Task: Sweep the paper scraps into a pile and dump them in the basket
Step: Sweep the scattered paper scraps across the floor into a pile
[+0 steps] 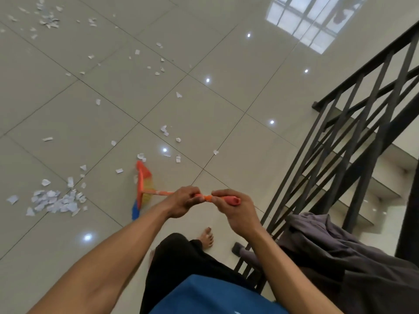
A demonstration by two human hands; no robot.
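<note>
The person stands on a glossy tiled floor [238,60] with both hands on a broom [142,186]. Its orange, yellow and blue head rests on the tiles and is the mark for all else here. The left hand [183,201] is wrapped round the orange handle [161,192], on the side nearer the head. The right hand [235,211] is curled round the handle's top end, so the red cap pokes out past the fingers.

A pile of paper scraps [56,201] lies to the left of the broom head, near it but not touching. Loose scraps [165,130] are strewn just beyond the head, one of them at its far tip. A second scatter [47,19] lies far beyond it and to the left.

A bare foot [207,237] is planted on the near side of the head, below the hands. Well to the right of it runs a dark stair railing [353,123] with a grey cloth [340,245] draped over it.
</note>
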